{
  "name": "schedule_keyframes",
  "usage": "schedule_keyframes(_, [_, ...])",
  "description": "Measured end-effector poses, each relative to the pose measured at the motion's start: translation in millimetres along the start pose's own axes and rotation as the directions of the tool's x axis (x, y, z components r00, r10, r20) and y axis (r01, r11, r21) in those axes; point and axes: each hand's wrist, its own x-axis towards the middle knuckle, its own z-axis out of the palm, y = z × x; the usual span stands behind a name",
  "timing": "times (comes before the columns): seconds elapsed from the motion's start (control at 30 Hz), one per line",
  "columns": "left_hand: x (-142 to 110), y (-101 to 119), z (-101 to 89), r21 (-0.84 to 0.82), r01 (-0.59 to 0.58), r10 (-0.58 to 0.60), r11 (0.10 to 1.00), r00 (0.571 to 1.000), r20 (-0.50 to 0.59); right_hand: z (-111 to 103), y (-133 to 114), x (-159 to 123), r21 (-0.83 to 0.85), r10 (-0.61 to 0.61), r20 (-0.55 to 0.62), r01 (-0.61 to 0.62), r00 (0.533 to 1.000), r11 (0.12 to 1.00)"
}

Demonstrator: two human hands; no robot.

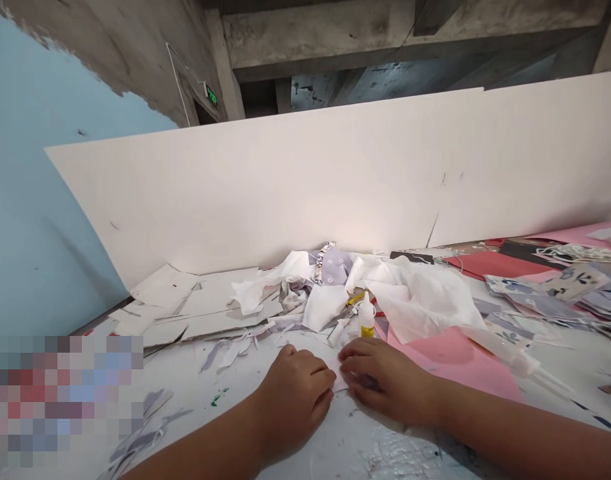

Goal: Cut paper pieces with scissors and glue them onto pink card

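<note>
Blue wall [30,220] at 9 o'clock; white panel [305,180] spanning 9 to 3, behind the littered counter [330,453]. Grey card [225,303] lies at 8. Left hand [295,393] at 6: grip curled; whether it pinches anything cannot be told. Bottle [366,310] at 5, upright, just beyond the right hand [390,381]; contents not discernible. Right grip part-curled, likewise undetermined. Pink sheet [465,360] at 4.
</note>
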Motion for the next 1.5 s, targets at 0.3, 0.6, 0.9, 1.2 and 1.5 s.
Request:
schedule_keyframes(0.3, [-2.8,-3.4,7.4,0.197,-0.126,0.141,0.972,0.988,-0.064,1.1,-1.1,-0.7,-0.032,-0.05,-0.001,0.05,0.999,0.998])
schedule_keyframes(0.6, [-1.4,-3.7,7.3,0.273,-0.166,0.202,0.947,0.973,-0.108,0.9,-0.1,-2.6,0.0,-0.026,-0.006,0.026,1.0,1.0])
schedule_keyframes(0.9, [-1.0,-7.6,6.1,0.089,-0.024,0.029,0.996,0.998,-0.06,1.3,0.7,-0.2,-0.058,-0.039,-0.023,0.037,0.999,0.998])
schedule_keyframes(1.2, [0.2,-9.7,9.0,-0.133,0.159,-0.176,0.978,0.975,-0.132,7.3,7.5,0.7,-0.087,0.01,-0.126,-0.021,0.992,0.996])
schedule_keyframes(1.5, [6.0,-14.7,7.4,-0.61,0.409,-0.581,0.679,0.807,-0.106,9.5,8.4,1.2,0.296,0.352,-0.182,-0.29,0.918,0.91])
